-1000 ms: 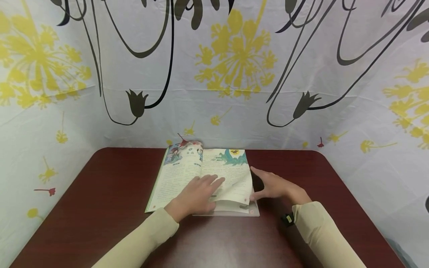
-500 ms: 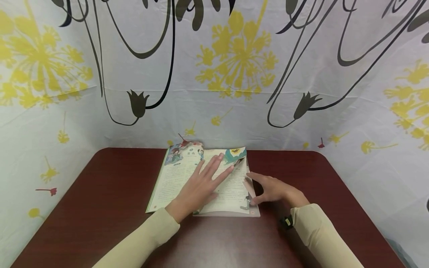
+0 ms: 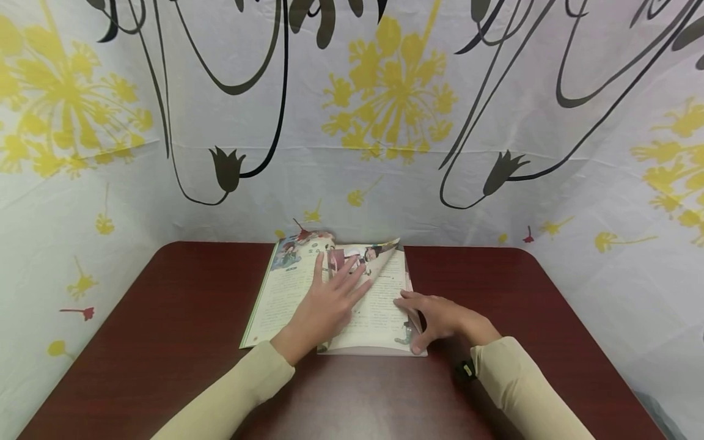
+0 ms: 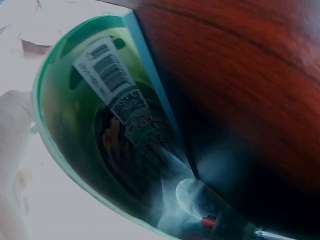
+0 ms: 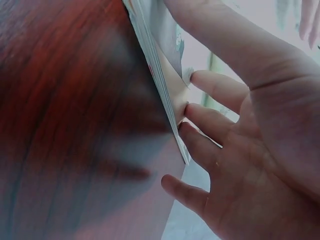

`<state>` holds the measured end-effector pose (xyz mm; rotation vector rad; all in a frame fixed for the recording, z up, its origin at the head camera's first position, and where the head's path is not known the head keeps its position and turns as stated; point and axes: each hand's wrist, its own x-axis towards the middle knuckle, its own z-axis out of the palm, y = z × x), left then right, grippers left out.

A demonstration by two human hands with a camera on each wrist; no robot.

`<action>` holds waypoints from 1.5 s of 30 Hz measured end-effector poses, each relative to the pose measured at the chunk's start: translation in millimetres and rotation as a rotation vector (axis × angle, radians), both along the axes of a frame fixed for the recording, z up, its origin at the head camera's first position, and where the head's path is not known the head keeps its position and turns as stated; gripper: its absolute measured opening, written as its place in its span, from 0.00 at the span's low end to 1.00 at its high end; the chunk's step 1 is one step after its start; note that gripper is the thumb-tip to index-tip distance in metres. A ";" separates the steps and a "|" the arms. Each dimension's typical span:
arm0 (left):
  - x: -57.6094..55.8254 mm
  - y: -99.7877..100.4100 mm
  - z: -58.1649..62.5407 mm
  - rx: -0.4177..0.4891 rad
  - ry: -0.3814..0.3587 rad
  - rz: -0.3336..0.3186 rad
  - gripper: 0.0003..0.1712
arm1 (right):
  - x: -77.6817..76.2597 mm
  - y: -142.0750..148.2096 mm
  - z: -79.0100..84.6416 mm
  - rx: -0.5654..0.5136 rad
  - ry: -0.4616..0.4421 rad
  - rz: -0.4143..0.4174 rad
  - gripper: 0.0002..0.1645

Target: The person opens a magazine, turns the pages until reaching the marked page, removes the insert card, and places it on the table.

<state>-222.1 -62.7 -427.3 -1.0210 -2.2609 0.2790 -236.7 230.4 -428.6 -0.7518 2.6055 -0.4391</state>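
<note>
An open illustrated book (image 3: 379, 327) lies on the dark red table, its left pages bowed up near the spine. My left hand (image 3: 324, 305) rests spread on the book just right of the spine, over a page (image 3: 379, 260) whose top right corner is folding over to the left. My right hand (image 3: 448, 318) is at the book's right edge, thumb low and fingertips on the margin. In the right wrist view its fingers (image 5: 207, 112) reach to the page edges (image 5: 155, 75). A green curled part (image 4: 65, 115) of the book with a barcode fills the left wrist view.
The wood-grain table (image 3: 165, 318) extends around the book on both sides and in front. Behind it hangs a white cloth (image 3: 308, 122) printed with yellow flowers and dark stems. A dark band with a small yellow label (image 3: 467, 370) is at my right wrist.
My left hand slid up the right page, then drew back towards the spine as the page lifted and folded leftwards. My right hand moved slightly left, onto the book's margin.
</note>
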 end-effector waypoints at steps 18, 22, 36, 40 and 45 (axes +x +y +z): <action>-2.2 -2.6 -3.4 -0.040 -0.001 0.148 0.25 | 2.3 -0.4 -0.9 0.010 0.036 0.020 0.63; -1.1 -3.1 -3.2 -0.080 0.000 0.195 0.37 | 2.5 -0.2 -1.0 0.007 0.040 0.021 0.63; -0.6 -2.7 -0.8 -0.055 -0.056 0.196 0.26 | 1.4 1.4 -2.6 0.011 0.034 0.008 0.63; -0.1 -3.5 -0.6 -0.054 -0.102 0.202 0.20 | 1.3 1.9 -3.2 0.009 0.031 0.001 0.64; 0.9 -4.4 0.2 -0.062 -0.148 0.240 0.17 | 1.9 1.6 -2.9 0.003 0.027 -0.006 0.64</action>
